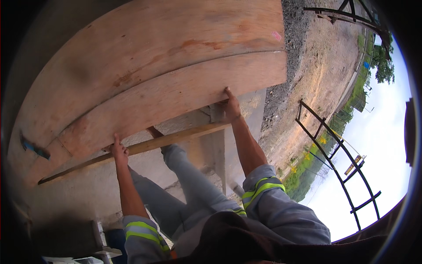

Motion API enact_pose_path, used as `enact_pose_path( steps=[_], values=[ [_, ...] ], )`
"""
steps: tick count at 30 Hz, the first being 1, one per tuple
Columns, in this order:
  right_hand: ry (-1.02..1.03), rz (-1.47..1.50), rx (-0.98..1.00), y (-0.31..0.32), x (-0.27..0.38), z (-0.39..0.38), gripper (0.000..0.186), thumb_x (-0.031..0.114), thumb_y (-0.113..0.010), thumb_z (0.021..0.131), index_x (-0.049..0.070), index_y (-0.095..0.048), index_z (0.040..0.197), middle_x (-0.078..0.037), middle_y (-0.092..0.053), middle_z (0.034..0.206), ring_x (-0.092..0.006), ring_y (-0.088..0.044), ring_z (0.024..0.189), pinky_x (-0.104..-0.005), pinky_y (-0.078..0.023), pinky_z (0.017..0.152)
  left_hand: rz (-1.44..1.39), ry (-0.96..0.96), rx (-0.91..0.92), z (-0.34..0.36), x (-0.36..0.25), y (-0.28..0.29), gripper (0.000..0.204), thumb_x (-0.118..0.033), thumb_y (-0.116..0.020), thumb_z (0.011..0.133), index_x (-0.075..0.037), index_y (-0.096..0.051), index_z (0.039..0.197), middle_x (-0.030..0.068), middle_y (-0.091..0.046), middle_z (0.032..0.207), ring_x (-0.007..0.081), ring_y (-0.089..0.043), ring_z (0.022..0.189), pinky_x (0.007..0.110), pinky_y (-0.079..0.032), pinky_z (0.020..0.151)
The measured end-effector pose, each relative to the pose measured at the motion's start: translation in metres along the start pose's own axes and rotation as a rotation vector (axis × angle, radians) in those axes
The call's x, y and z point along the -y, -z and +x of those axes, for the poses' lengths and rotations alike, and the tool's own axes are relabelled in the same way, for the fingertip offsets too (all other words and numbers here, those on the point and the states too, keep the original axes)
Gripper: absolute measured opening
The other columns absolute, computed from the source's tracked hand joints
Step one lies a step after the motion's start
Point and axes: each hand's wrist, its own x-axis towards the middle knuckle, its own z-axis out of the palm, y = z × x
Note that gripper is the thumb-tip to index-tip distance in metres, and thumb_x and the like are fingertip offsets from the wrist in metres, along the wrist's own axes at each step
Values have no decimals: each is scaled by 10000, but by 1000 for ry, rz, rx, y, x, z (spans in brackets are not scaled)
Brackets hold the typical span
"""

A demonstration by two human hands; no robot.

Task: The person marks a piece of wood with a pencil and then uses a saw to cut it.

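I see two hands: left hand (118,149) and right hand (232,107), both clasping near edge of one plywood strip (176,92). One wooden batten (176,140) near that edge. One larger plywood sheet (176,39) along strip's far edge; one blue-handled hammer (33,147) near sheet's left end.

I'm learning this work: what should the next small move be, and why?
Probably a gentle push of the plywood strip toward the larger plywood sheet: the left hand and right hand both hold its near edge, and the two look darkly separated where they meet, though I can't tell whether that is a real gap.
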Motion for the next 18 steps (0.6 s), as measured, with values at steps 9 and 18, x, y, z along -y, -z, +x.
enact_pose_path(
  steps=[9, 18],
  values=[
    [-65, -135, 42, 26, 3, 6, 794, 598, -576, 917, 52, -398, 1465, -224, -542, 1305, -329, -543, 1212, -492, -325, 1107, 748, -413, -404, 5, -50, 42, 478, -335, -631, 909, -14, -539, 1251, 300, -631, 1132, 438, -589, 1125, 535, -461, 923],
    [-66, -182, 63, 17, 7, 6, 861, 624, -600, 894, -1, -383, 1446, -223, -470, 1368, -301, -477, 1284, -484, -380, 1091, 688, -562, -665, 68, -117, 148, 655, -439, -661, 886, -50, -443, 1366, 273, -621, 1206, 432, -578, 1154, 494, -457, 961]
  ],
)
